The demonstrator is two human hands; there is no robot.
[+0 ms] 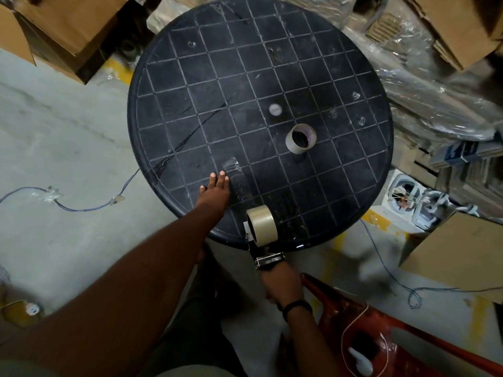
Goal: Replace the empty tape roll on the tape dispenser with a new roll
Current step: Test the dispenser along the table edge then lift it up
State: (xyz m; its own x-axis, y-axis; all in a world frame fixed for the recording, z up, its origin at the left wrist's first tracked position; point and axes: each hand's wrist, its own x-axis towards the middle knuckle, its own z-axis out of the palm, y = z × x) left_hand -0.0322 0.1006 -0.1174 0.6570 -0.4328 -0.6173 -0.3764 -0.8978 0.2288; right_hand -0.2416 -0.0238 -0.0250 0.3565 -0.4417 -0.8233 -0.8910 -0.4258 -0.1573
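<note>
A round black table (pixel 190 77) with a white grid fills the middle. An empty cardboard tape core (pixel 300 138) lies on its right centre. My right hand (pixel 283 284) grips the handle of a tape dispenser (pixel 268 258) at the table's near edge; a full roll of clear tape (pixel 262 225) sits mounted on it. My left hand (pixel 216 191) lies flat on the table, fingers apart, pressing a strip of clear tape (pixel 235 176) that runs from the roll across the tabletop.
A small round cap (pixel 275 109) lies near the table's centre. Cardboard boxes (pixel 62 25) and plastic-wrapped bundles (pixel 435 99) crowd the back and right. A red plastic chair (pixel 381 336) stands at the lower right. Blue cables (pixel 81 208) trail over the concrete floor.
</note>
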